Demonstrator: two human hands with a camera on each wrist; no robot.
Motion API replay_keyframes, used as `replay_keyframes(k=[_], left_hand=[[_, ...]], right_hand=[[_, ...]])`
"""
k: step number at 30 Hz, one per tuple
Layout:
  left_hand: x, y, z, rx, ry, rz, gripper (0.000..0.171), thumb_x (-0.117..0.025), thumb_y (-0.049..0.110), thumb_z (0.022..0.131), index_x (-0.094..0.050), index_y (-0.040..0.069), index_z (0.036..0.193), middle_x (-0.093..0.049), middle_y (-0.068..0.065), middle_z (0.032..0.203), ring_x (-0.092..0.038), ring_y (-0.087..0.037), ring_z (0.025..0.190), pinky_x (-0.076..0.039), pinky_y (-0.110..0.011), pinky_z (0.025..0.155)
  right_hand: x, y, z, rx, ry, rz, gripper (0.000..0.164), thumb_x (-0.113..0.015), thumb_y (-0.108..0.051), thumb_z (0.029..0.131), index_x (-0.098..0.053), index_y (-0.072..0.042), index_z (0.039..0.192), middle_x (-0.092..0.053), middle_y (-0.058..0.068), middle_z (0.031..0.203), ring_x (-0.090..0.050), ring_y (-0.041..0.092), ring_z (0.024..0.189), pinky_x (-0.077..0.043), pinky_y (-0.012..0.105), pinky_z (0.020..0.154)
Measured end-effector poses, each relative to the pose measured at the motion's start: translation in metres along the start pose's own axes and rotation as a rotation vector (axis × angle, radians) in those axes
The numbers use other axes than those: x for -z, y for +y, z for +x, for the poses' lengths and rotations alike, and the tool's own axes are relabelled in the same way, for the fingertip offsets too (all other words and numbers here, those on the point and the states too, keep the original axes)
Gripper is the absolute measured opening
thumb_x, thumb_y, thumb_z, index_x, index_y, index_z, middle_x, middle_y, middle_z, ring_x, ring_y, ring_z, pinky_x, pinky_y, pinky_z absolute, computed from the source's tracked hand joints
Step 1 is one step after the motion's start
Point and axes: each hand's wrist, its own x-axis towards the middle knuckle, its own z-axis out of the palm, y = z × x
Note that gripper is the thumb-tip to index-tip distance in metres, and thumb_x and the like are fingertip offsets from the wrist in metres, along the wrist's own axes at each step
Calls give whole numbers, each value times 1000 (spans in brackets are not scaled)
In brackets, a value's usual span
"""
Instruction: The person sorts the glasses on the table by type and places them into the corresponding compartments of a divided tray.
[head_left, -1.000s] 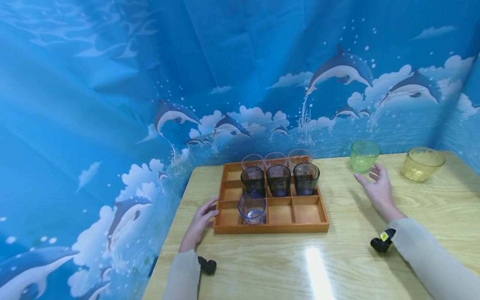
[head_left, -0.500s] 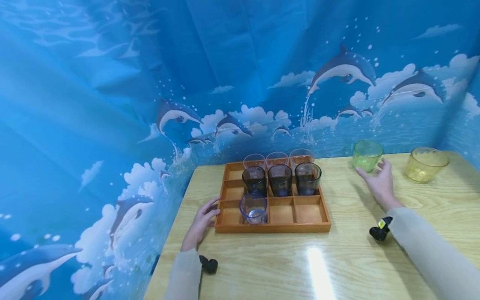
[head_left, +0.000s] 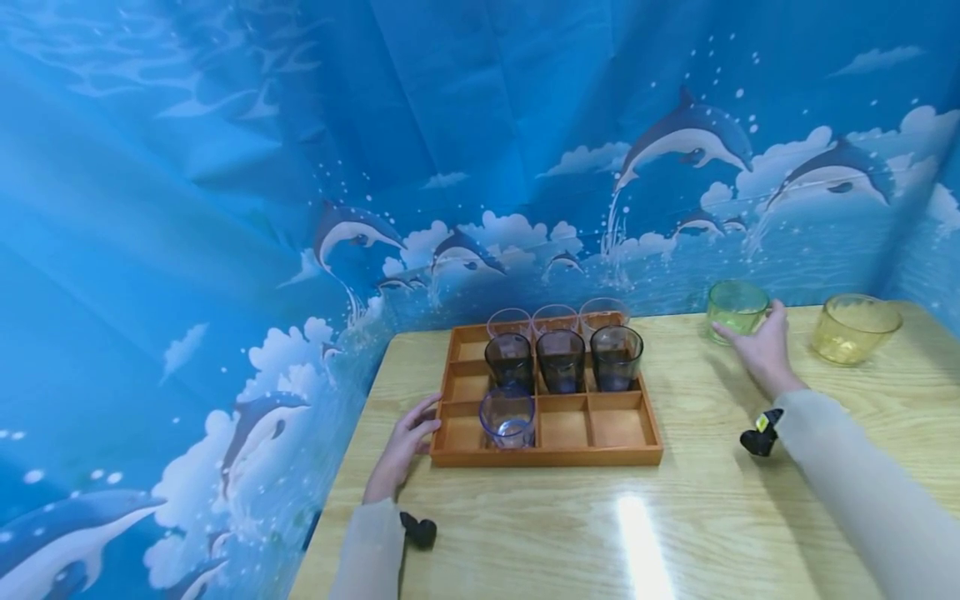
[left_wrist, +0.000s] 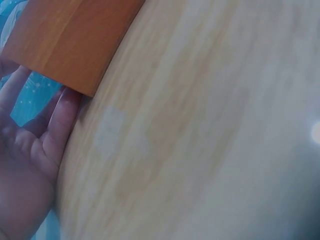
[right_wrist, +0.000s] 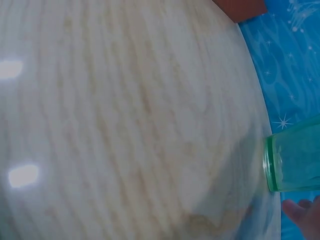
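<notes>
My left hand (head_left: 405, 446) rests its fingertips against the left side of a wooden compartment tray (head_left: 547, 457). In the left wrist view, fingers (left_wrist: 65, 115) touch the tray's corner. At the back right of the table, my right hand (head_left: 761, 350) is at a green glass (head_left: 737, 308), which stands upright. Its thumb lies in front of the glass and the other fingers by its right side. The right wrist view shows a small gap between the fingers (right_wrist: 295, 210) and the glass; most of that hand is out of frame.
Dark glasses (head_left: 561, 362) fill a row across the tray's middle, with clear glasses (head_left: 555, 315) behind them. A blue-rimmed glass (head_left: 507, 419) stands in the front row. A yellow glass (head_left: 853, 333) stands right of my right hand. A dolphin-print sheet (head_left: 480, 167) hangs behind the table.
My right hand has moved forward to the green glass, its thumb now in front of it. My left hand stays at the tray, and the glasses have not moved.
</notes>
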Motion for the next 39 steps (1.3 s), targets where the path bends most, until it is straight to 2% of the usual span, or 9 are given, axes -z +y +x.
replay_keyframes(k=[14,21,26,33,39], left_hand=[[0,1,0,49,16,-27,47,-62,25,88,-51,28,134,-47,-10,132,-48,-27,113,-49,-39,76],[2,3,1,65,-31,-29,49,-59,21,91,-46,23,139,-42,-13,137,-44,-28,117,-48,-38,77],[2,3,2,50,-43,-39,49,-58,18,92,-45,20,139,-42,-14,137,-44,-28,117,-48,-38,76],[0,2,1,36,5,-15,46,-61,26,90,-51,29,134,-47,-9,134,-47,-27,115,-49,-39,75],[0,0,2,30,17,-4,47,-61,26,88,-51,29,134,-47,-10,133,-48,-29,114,-49,-40,76]], right_hand=[[3,-9,14,-59,-69,-14,117,-62,-57,78,21,-8,144,18,23,149,8,43,135,-5,60,104],[7,-9,20,-104,-111,9,122,-65,-59,75,26,-12,143,19,23,149,7,45,134,-8,63,102],[7,-9,21,-104,-121,17,121,-65,-58,76,26,-14,143,14,25,149,3,47,134,-12,63,102],[8,-9,16,-84,-113,6,117,-64,-57,77,21,-11,144,4,29,149,-5,50,133,-17,64,100],[13,-7,8,-76,-139,-20,116,-62,-59,78,21,-12,145,4,28,149,-8,52,131,-19,67,97]])
